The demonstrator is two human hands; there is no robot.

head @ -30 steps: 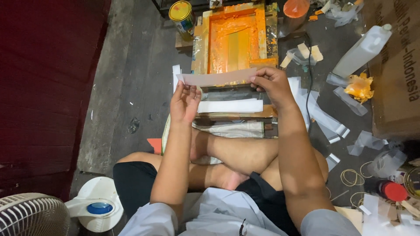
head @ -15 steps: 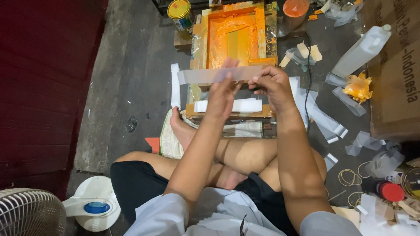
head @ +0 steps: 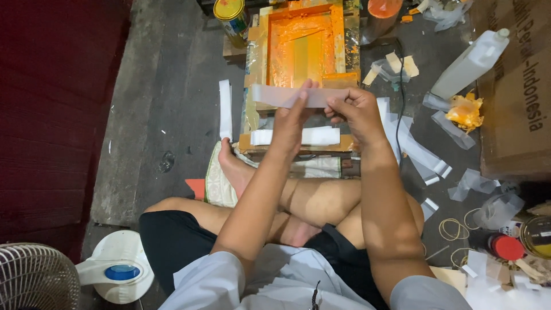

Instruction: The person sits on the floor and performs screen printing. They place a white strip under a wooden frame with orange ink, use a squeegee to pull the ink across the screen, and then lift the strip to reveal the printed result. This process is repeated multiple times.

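Head view: both hands hold one translucent white plastic strip level above the near edge of the orange-stained wooden printing frame. Left hand lies along the strip's middle with fingers extended, thumb side not visible; whether it pinches cannot be told. Right hand is closed on the strip's right end, fingers curled.

Assessment: the strip should be kept taut and square between the hands, gripped by its edges, clear of the wet orange ink.

Count: one strip in hand; one white folded strip on the frame's near ledge; one more white strip on the floor to the left; one yellow-lidded tin far left; one white plastic bottle far right; loose offcuts right, uncounted.
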